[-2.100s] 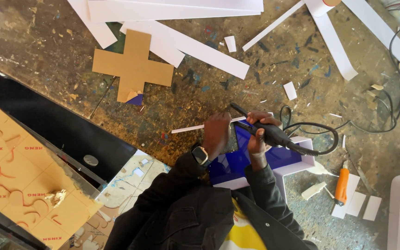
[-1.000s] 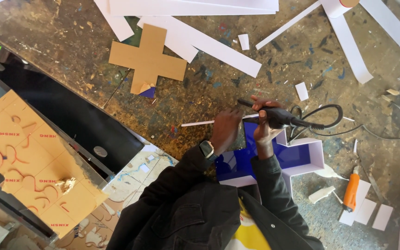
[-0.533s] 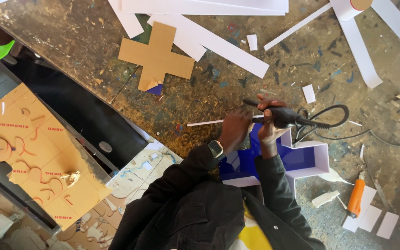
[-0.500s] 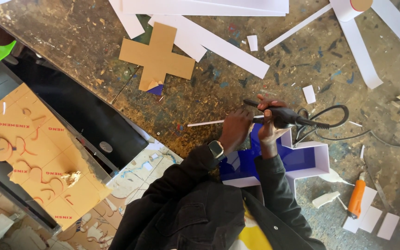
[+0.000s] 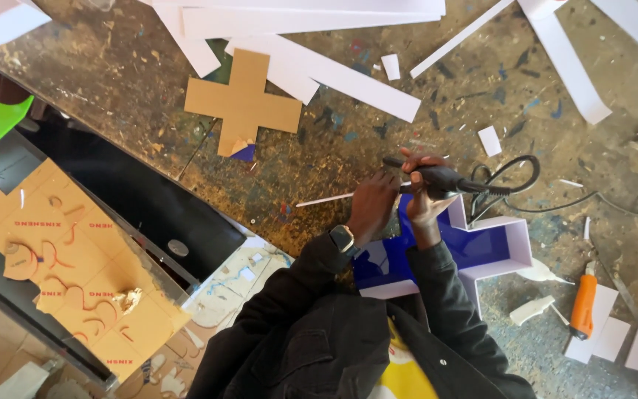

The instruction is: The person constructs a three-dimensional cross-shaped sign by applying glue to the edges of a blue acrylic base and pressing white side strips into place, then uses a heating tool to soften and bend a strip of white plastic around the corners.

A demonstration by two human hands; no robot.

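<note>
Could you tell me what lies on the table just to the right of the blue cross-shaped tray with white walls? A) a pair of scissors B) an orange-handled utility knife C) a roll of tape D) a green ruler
B: an orange-handled utility knife lies on white offcuts on the table, right of the blue cross-shaped tray.

Stained worktable (image 5: 127,96) — white strips (image 5: 334,70), cardboard cross (image 5: 244,103), orange knife (image 5: 583,304).
</note>
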